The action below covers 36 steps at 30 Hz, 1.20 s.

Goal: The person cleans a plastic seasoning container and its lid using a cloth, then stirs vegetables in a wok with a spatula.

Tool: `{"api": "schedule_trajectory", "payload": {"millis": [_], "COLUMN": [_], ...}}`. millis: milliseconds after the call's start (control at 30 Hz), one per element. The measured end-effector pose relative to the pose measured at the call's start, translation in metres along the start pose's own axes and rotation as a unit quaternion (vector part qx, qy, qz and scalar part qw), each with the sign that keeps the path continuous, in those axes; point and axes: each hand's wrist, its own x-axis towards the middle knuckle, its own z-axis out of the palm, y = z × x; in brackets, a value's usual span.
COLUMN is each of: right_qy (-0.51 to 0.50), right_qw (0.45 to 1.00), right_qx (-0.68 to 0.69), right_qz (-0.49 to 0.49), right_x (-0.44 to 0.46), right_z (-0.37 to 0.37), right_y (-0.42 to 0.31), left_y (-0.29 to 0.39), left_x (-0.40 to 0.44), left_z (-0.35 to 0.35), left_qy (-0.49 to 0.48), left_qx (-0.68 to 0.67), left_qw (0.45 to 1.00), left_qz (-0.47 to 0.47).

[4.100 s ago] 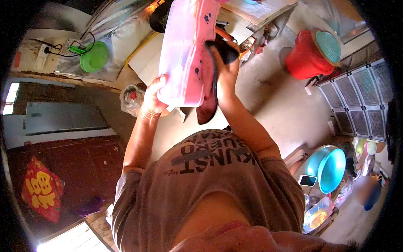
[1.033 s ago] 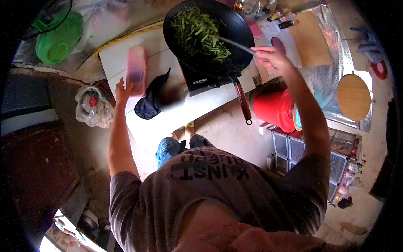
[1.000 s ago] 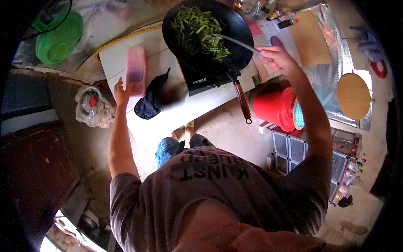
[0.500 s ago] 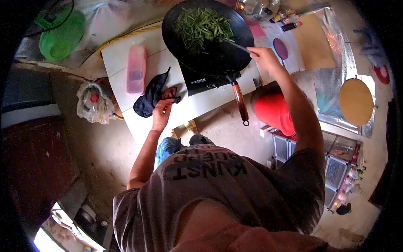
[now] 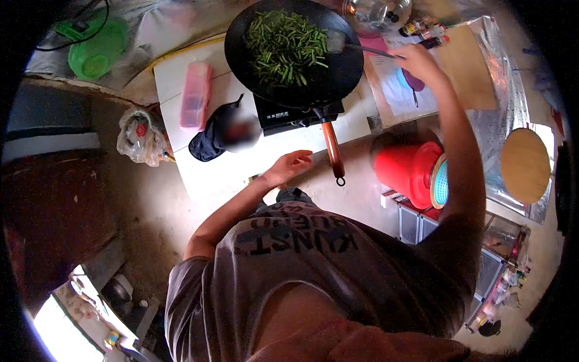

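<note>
My right hand [image 5: 420, 62] is closed around the dark handle of a spatula [image 5: 371, 52], whose blade rests inside the right part of a black wok [image 5: 341, 75]. Cut green beans [image 5: 283, 48] lie heaped in the wok, mostly left of the blade. Beneath it is a black cooktop [image 5: 277, 117] on the white table. The wok's wooden handle [image 5: 330, 145] points toward me. My left hand [image 5: 289, 168] hovers just left of that handle, apart from it, with loosely extended fingers and nothing in them. Left of the cooktop lies a bunched black cloth [image 5: 208, 137].
A pink lidded box [image 5: 196, 96] stands on the table's left side. Right of the table are a red bucket [image 5: 404, 172] and a round wooden board [image 5: 526, 166]. A green basket [image 5: 99, 51] sits at far left; a glass lid [image 5: 380, 13] and bottles are at back right.
My left hand has left the black cloth and moved right toward the wok handle. My right hand has pulled the spatula rightward, and its blade now shows beside the beans.
</note>
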Motion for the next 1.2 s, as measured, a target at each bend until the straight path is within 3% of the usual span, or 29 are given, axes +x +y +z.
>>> {"api": "schedule_trajectory", "payload": {"millis": [100,233,400,533,600,667,733,800,867,933,967,1133,1200], "right_qy": [0.066,0.103,0.042,-0.039,-0.265,-0.234,-0.142,-0.083,-0.111,-0.132,-0.14,-0.234,-0.271], "right_qw": [0.985,0.982,0.991,0.994,0.934,0.878,0.867,0.802,0.742,0.691,0.696,0.828,0.861], "right_qx": [0.143,0.132,0.046,0.049,0.225,0.413,0.47,0.576,0.627,0.677,0.667,0.473,0.394], "right_qz": [-0.064,-0.086,-0.12,-0.09,0.084,0.064,0.079,0.133,0.21,0.215,0.228,0.189,0.176], "right_x": [0.039,0.014,-0.02,-0.03,-0.03,-0.025,-0.013,-0.004,-0.011,-0.022,-0.029,-0.063,-0.064], "right_z": [0.07,0.06,-0.016,-0.03,-0.013,0.049,0.103,0.134,0.1,0.077,0.062,-0.014,-0.023], "right_y": [-0.012,-0.051,-0.026,0.004,-0.013,-0.04,-0.082,-0.097,-0.105,-0.09,-0.082,-0.06,-0.054], "left_y": [-0.004,0.016,0.016,0.019,0.018,0.015,0.01,0.003,0.012,0.013,0.009,0.026,0.011], "left_x": [0.016,0.018,0.034,0.041,0.041,0.043,0.044,0.045,0.039,0.038,0.041,0.033,0.039], "left_z": [0.022,0.035,0.044,0.048,0.048,0.048,0.05,0.05,0.05,0.051,0.051,0.049,0.047], "left_qy": [-0.032,-0.03,-0.038,-0.033,-0.022,-0.015,-0.01,-0.008,-0.004,-0.007,-0.012,-0.015,-0.022], "left_qx": [-0.088,-0.14,-0.154,-0.184,-0.172,-0.158,-0.142,-0.156,-0.125,-0.095,-0.102,-0.083,-0.073], "left_qw": [0.996,0.989,0.985,0.98,0.982,0.985,0.988,0.986,0.99,0.994,0.993,0.993,0.996], "left_qz": [-0.013,-0.026,-0.066,-0.067,-0.071,-0.068,-0.065,-0.064,-0.06,-0.051,-0.054,-0.082,-0.034]}}
